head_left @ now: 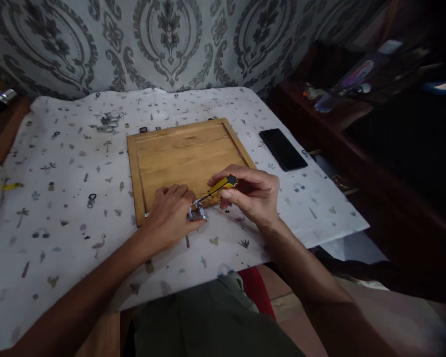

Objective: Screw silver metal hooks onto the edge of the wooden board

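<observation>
My right hand [254, 193] is closed around the yellow and black handle of a screwdriver [220, 186]. The screwdriver's shaft slants down to the left, its tip at a shiny metal hinge [197, 213]. That hinge sits at the near edge of a framed wooden panel [178, 163], which lies flat on the table. My left hand [173, 210] holds the hinge, thumb along its near side and fingers over the panel's edge. The exact point where the tip meets the hinge is too small to make out.
Several metal pieces [109, 121] lie behind the panel to the left on the patterned tablecloth [67, 173]. A black phone [283, 149] rests to the right. At far left is a small yellow item [13, 187]. A clear bottle [357, 74] stands beyond the table's right side.
</observation>
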`<state>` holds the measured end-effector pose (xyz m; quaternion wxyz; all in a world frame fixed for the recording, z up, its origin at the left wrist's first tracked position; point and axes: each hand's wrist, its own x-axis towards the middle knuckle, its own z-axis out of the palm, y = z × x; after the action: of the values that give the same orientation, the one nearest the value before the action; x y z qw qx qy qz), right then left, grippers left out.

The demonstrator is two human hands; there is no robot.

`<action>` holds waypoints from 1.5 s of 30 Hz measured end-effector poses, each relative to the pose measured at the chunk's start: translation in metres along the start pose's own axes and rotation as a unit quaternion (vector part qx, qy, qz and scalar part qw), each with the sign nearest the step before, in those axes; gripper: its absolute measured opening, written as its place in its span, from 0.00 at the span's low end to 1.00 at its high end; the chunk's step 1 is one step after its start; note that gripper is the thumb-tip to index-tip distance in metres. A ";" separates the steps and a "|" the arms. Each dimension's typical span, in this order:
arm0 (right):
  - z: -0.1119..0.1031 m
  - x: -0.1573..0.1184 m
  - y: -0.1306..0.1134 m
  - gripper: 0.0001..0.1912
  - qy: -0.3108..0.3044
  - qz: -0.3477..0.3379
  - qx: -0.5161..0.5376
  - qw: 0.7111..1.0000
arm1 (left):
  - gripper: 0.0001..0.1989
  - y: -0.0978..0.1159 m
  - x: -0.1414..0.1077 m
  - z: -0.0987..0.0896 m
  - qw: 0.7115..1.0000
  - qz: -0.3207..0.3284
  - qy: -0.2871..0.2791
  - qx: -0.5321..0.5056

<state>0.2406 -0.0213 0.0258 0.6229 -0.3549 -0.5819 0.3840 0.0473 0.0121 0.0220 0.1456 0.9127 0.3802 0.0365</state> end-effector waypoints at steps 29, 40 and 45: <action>0.000 0.000 0.006 0.09 0.017 -0.048 -0.039 0.998 | 0.14 0.000 0.000 0.001 1.000 -0.006 0.005 -0.009; 0.002 -0.007 0.006 0.09 0.049 -0.076 -0.101 0.991 | 0.13 0.000 -0.001 0.000 1.000 -0.001 0.005 -0.018; 0.002 -0.006 0.004 0.10 0.035 -0.068 -0.107 0.991 | 0.13 0.000 -0.001 0.000 1.000 0.002 0.008 -0.018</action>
<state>0.2382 -0.0252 0.0194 0.6259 -0.3929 -0.6200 0.2634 0.0462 0.0110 0.0222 0.1585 0.9104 0.3786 0.0510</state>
